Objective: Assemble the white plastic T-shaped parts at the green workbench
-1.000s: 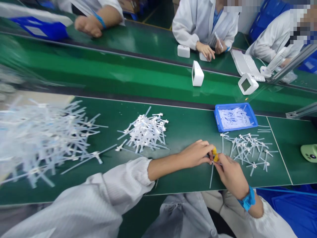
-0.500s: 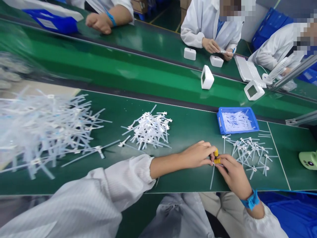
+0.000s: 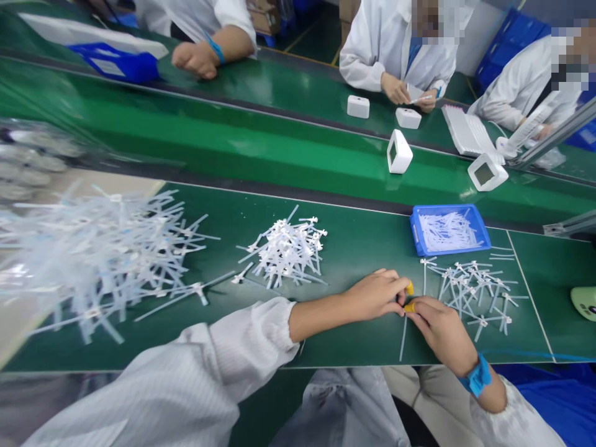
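Note:
My left hand (image 3: 379, 294) and my right hand (image 3: 437, 326) meet fingertip to fingertip over the green table, both pinched on a small white piece that the fingers mostly hide. A thin translucent tube (image 3: 403, 340) hangs down from that piece toward the table's front edge. Yellow covers sit on fingers of both hands. Just right of my right hand lies a loose group of white connectors with tubes (image 3: 472, 287). Behind it stands a blue tray (image 3: 418, 244) of short whitish tubes. A denser pile of the connector pieces (image 3: 286, 248) lies left of my hands.
A large heap of tubed pieces (image 3: 116, 248) covers the left side. Beyond the table, a green conveyor (image 3: 279, 152) carries white devices (image 3: 399, 152). Other people in white coats sit across it. A light green object (image 3: 584, 303) is at the right edge.
The whole view has shifted slightly, moving the table things right and down. My hands stay together on the small piece. The white devices on the conveyor have moved a little right.

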The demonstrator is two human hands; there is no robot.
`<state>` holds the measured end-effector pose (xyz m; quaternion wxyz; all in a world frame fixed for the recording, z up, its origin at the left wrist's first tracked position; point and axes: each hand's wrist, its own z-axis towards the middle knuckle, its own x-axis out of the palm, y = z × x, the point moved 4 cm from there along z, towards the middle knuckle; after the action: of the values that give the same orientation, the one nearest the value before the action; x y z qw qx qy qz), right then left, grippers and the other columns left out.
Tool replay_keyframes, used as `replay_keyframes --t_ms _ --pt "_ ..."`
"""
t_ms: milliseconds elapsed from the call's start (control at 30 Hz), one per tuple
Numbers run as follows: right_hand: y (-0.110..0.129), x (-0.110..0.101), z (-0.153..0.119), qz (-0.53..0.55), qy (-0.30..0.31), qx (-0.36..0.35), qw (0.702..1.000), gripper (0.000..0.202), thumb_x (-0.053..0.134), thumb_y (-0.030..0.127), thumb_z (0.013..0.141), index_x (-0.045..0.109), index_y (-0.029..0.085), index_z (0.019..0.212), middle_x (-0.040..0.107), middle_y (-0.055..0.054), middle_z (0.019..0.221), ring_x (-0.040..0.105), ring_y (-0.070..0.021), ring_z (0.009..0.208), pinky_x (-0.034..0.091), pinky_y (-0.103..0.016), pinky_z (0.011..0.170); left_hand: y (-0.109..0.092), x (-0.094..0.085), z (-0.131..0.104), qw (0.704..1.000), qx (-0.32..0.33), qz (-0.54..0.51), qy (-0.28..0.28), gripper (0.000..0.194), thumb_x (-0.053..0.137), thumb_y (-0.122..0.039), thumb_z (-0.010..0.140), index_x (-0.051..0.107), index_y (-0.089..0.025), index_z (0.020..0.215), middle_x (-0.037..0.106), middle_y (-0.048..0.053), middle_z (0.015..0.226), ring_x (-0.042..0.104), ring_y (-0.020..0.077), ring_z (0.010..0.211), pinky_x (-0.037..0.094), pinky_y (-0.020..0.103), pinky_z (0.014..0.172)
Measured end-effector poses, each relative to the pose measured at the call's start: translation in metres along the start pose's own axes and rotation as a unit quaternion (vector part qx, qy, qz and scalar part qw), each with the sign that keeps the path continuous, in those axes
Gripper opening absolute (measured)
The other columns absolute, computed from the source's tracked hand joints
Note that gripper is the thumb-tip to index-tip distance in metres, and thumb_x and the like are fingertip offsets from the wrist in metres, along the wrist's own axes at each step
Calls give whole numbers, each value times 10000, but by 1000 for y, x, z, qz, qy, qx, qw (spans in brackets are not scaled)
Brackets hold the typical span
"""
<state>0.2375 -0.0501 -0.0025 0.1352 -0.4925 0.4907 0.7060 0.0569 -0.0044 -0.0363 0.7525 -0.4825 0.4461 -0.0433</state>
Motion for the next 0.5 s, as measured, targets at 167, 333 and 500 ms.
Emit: replay_keyframes --t_ms 167,333,500 --pt "4 -7 -1 35 13 32 999 113 608 209 1087 678 247 1007 748 -47 1040 741 -224 878 590 -331 795 2 2 -1 999 33 23 -7 327 876 -293 941 608 -237 1120 779 0 1039 663 251 1075 417 351 922" --pt "5 -8 -4 23 -27 42 998 91 596 200 1085 658 239 1031 740 -60 1055 714 -226 864 573 -334 795 1 0 -2 999 26 19 1 286 843 -296 968 602 -240 1111 771 6 1046 664 261 1076 416 358 934" --pt "5 -4 -5 30 -34 25 999 144 579 196 1096 635 242 972 743 -57 1037 728 -229 914 561 -320 816 -2 -3 -2 1000 24 18 3 316 850 -309 962 610 -236 1155 759 27 1122 659 266 1108 421 352 929"
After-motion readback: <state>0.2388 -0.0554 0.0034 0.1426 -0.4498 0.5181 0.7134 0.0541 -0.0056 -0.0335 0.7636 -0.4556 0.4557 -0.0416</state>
